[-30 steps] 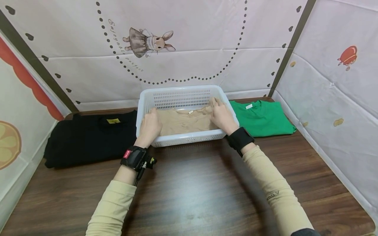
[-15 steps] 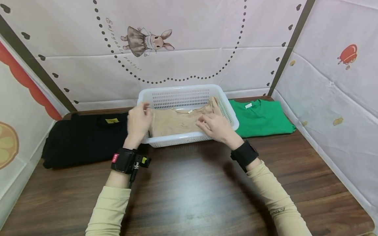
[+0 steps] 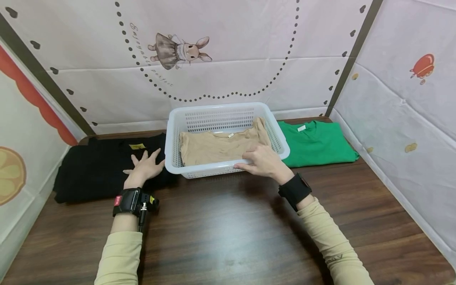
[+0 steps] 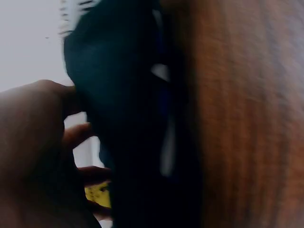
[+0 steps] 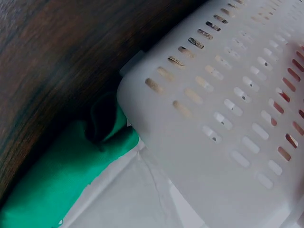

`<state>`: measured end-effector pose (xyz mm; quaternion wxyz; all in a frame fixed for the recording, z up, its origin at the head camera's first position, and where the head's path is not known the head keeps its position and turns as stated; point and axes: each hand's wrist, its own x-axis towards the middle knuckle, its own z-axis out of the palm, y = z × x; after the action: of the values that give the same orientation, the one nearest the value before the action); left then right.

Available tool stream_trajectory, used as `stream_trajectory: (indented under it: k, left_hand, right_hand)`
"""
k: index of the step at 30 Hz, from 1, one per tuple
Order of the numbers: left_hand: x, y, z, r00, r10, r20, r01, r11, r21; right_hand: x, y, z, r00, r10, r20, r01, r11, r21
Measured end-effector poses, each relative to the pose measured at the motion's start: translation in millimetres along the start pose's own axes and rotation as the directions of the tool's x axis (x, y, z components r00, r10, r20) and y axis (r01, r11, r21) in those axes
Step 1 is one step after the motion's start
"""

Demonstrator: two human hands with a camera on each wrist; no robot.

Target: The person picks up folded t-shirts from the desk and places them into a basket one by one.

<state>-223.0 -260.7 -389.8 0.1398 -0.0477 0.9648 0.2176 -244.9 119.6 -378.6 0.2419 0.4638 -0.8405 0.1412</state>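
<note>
White printed cloth (image 3: 242, 43) stands around a brown wooden table (image 3: 221, 233). A folded black shirt (image 3: 96, 170) lies beneath the left hand (image 3: 144, 168), and the near rim of a white basket (image 3: 213, 168) is within the right hand (image 3: 261, 160). The left fingers are spread and fairly straight over the shirt; how firmly they touch it I cannot tell. The right hand grips the rim, thumb outside, fingers curled over it. Inside the basket lies a tan shirt (image 3: 213, 148), one corner raised; just beside its right end is a folded green shirt (image 3: 315, 144). Behind the basket, the cloth shows a rabbit (image 3: 179, 51) printed sideways.
</note>
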Motion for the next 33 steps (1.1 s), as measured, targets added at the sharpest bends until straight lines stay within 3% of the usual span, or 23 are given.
stream_trajectory:
  k: [6, 15, 25, 33]
  left_hand:
    - [1.5, -11.0, 6.4, 1.0, 0.0, 0.029, -0.001, 0.999, 0.037]
    - [-9.9, -4.8, 22.4, 0.999, -0.01, -0.038, 0.013, 0.996, 0.083]
    - [-39.1, 8.0, 29.7, 0.999, -0.031, 0.008, 0.029, 0.983, 0.183]
    - [-68.4, 19.4, 43.0, 1.0, -0.029, 0.01, 0.026, 0.966, 0.257]
  right_hand:
    - [0, -3, 0, 1.0, 0.026, -0.002, -0.026, 0.999, 0.023]
    - [0, -2, 1, 0.999, 0.037, -0.005, -0.037, 0.999, 0.0]
    - [-1, -3, -1, 0.998, 0.064, 0.02, -0.064, 0.998, -0.008]
    - [-1, -3, -3, 0.996, 0.084, 0.043, -0.083, 0.996, -0.017]
